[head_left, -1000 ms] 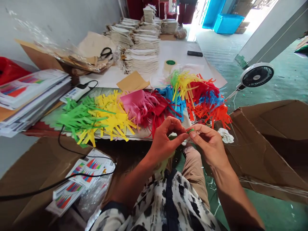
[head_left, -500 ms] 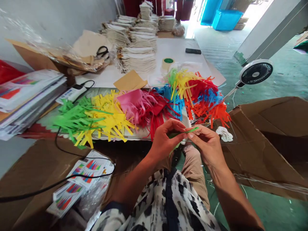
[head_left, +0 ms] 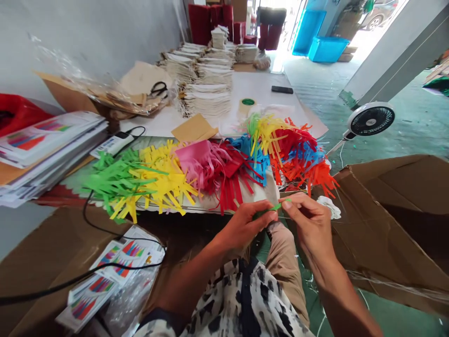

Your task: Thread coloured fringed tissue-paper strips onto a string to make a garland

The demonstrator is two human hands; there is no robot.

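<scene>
My left hand (head_left: pixel 245 224) and my right hand (head_left: pixel 310 224) meet over my lap, just in front of the table edge. Both pinch a thin green paper strip (head_left: pixel 278 206) between thumb and fingers. Right behind them lies a row of cut paper fringes: green (head_left: pixel 112 178), yellow (head_left: pixel 161 173), pink (head_left: pixel 198 161), red (head_left: pixel 229 173), blue (head_left: pixel 252 150) and orange (head_left: pixel 315 171). Their strips hang over the table edge.
Printed sheets (head_left: pixel 45 145) are stacked at the left. Bundled cream bags (head_left: pixel 206 89), scissors (head_left: pixel 158 89), a tape roll (head_left: pixel 247 105) and a phone (head_left: pixel 282 89) lie farther back. An open cardboard box (head_left: pixel 396 210) stands at my right, a small fan (head_left: pixel 370 120) beyond it. A black cable (head_left: pixel 87 224) crosses my left.
Both hands have dropped lower and nearer to me, still pinching the green strip. My left fingers have flattened out from an arched pose. The view has tilted slightly.
</scene>
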